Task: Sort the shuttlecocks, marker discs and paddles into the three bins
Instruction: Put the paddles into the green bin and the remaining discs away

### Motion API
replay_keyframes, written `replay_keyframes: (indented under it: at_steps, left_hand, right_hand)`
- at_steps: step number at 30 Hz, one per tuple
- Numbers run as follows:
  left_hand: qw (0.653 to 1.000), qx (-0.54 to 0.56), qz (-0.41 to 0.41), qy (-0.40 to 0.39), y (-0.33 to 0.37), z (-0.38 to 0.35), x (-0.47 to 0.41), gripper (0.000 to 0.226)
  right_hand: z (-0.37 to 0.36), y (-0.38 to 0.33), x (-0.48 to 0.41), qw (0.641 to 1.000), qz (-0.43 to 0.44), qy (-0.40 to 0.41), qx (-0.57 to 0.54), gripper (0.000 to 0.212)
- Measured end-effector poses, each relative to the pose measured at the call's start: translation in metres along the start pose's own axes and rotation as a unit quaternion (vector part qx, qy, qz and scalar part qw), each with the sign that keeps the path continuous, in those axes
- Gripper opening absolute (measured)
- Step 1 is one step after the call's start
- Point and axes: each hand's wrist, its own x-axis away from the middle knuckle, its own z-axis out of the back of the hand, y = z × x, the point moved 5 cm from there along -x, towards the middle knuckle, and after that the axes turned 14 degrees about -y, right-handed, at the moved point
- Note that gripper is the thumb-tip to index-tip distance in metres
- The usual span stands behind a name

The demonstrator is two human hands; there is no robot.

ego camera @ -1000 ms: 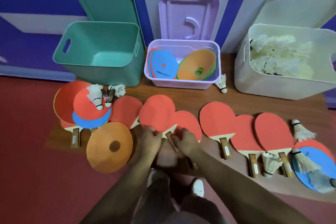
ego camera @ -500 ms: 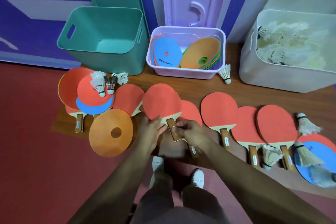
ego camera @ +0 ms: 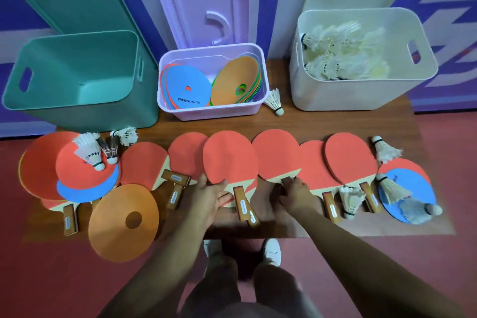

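Note:
Several red paddles lie in an overlapping row on the wooden board (ego camera: pixel 258 124). My left hand (ego camera: pixel 210 195) pinches the lower left edge of a middle paddle (ego camera: pixel 229 160), whose blade overlaps its neighbours. My right hand (ego camera: pixel 296 193) curls round the handle of the paddle to its right (ego camera: pixel 277 157). The green bin (ego camera: pixel 77 77) holds nothing. Marker discs fill the lilac bin (ego camera: pixel 214 111), and the white bin (ego camera: pixel 361 95) holds shuttlecocks. An orange disc (ego camera: pixel 121 222) and stacked red and blue discs (ego camera: pixel 77 173) lie at the left, with three shuttlecocks (ego camera: pixel 89 152) on or beside them.
One shuttlecock (ego camera: pixel 275 100) lies between the lilac and white bins. At the right end, several shuttlecocks (ego camera: pixel 387 150) lie round a blue disc (ego camera: pixel 410 186). The three bin lids lean on the purple wall. My shoes (ego camera: pixel 271 250) stand at the board's near edge.
My right hand let go of the middle paddle's handle and moved right onto the neighbouring paddle's handle. My left hand now holds the middle paddle at its blade. The view has shifted.

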Motion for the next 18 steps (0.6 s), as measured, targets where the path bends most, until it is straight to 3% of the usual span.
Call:
replay_keyframes:
  at_steps: [3, 7, 11, 13, 18]
  left_hand:
    - [1.000, -0.013, 0.007, 0.000, -0.002, 0.007, -0.003, 0.052]
    - [0.999, -0.035, 0.004, 0.001, 0.000, 0.012, -0.003, 0.052]
    - [0.999, -0.035, -0.003, -0.002, 0.004, 0.006, 0.000, 0.057]
    - [1.000, -0.001, -0.001, -0.017, 0.006, -0.003, 0.002, 0.061]
    - [0.992, 0.063, -0.060, -0.091, 0.023, -0.035, 0.019, 0.035]
  right_hand:
    - [0.003, 0.005, -0.003, 0.989, 0.007, 0.063, -0.134, 0.031]
    - [0.011, 0.002, 0.020, 0.943, 0.053, 0.066, -0.322, 0.020]
    - [0.018, -0.018, 0.047, 0.911, 0.132, 0.067, -0.384, 0.018]
    - [0.018, -0.033, 0.058, 0.898, 0.162, 0.039, -0.408, 0.004]
    - [0.018, -0.072, 0.077, 0.904, 0.226, 0.025, -0.363, 0.011]
